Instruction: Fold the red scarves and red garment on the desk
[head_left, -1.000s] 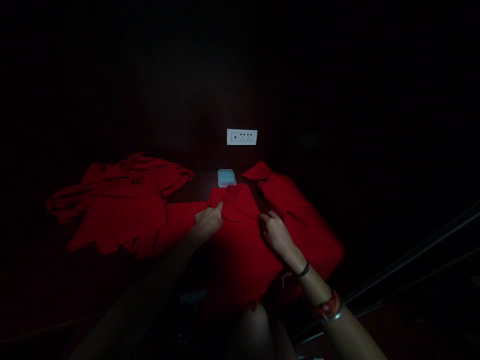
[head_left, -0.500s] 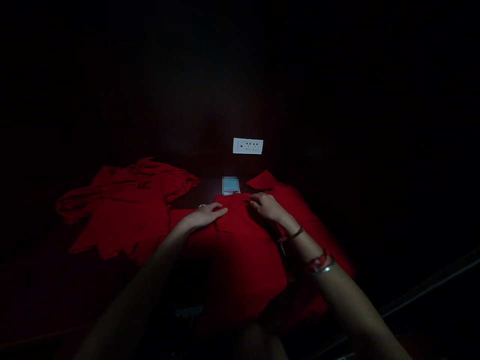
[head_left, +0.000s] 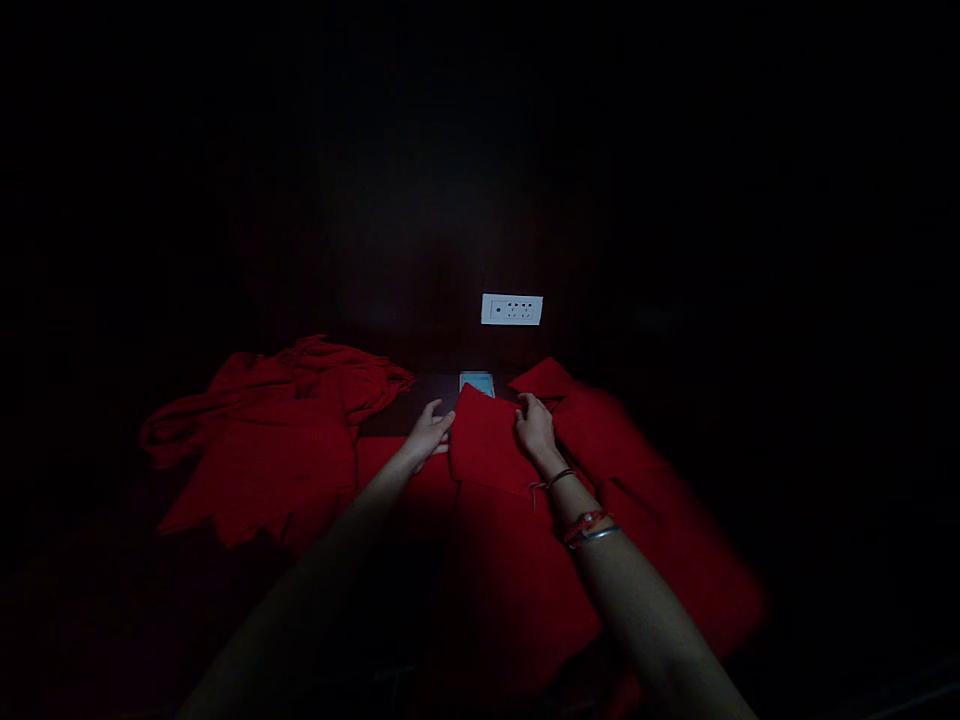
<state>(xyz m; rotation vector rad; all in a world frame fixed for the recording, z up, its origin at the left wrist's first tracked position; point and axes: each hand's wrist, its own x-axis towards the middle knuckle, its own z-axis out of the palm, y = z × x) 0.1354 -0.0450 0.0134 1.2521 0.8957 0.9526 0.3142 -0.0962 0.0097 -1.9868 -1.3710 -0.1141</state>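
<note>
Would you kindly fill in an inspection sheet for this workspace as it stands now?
Surface: dark table, dimly lit, mostly covered by cloth.
Job's things: red cloth, its far end folded over, lying in front.
Clutter: crumpled red heap at left; another red cloth at right, blurred; small pale blue thing behind the fold.
Grips: left hand on the fold's left edge, right hand on its right edge; pinching or pressing cannot be told.
Cables: nothing seen.
Surroundings: white socket plate on the back wall; rest too dark.

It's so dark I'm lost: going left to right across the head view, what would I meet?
Crumpled red cloth → left hand → folded red flap → right hand → spread red garment.
</note>
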